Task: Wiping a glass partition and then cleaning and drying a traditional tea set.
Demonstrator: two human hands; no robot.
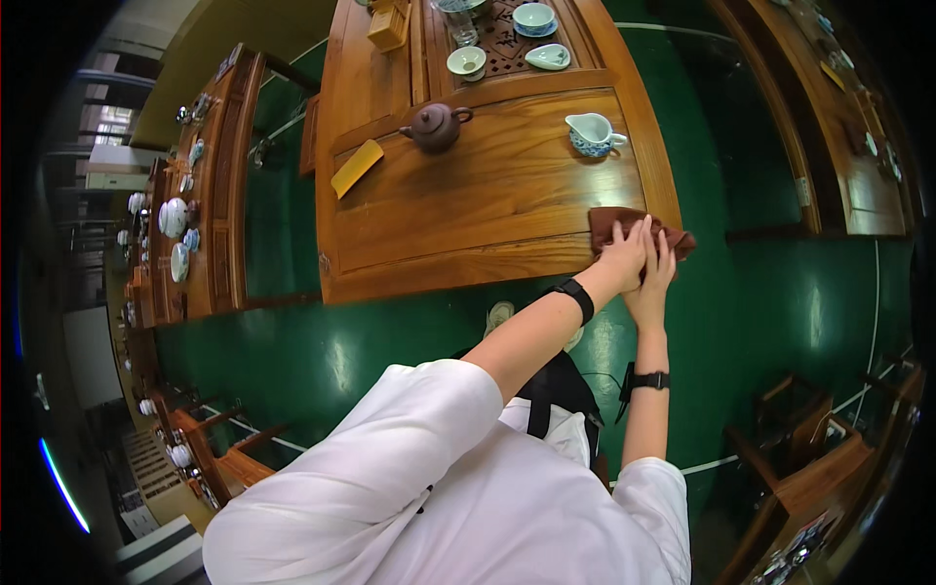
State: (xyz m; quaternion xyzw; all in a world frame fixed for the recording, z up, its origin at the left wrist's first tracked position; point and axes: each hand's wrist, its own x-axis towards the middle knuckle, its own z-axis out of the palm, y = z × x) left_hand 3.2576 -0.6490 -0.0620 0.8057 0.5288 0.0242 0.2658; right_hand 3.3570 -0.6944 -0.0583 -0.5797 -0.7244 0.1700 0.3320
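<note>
My left hand [624, 257] and my right hand [653, 284] meet on a folded brown cloth [605, 219] at the near right corner of the wooden tea table [468, 208]. The fingers of both press on the cloth and partly cover it; part of it hangs past the table's edge. Beyond them stands a blue-and-white porcelain pitcher [594, 139], its spout to the left. A dark clay teapot [436, 130] with its lid on sits farther left. Beside the teapot lies a yellow curved tea scoop [357, 168].
The carved tea tray [504, 66] bears a lidless blue-and-white bowl [534, 16] on a saucer, a leaf-shaped dish [548, 56], a pale cup [466, 62] and a glass [459, 25]. A wooden holder [387, 28] stands left. Other tables flank the green floor [702, 322]; a wooden stool [823, 461] is behind right.
</note>
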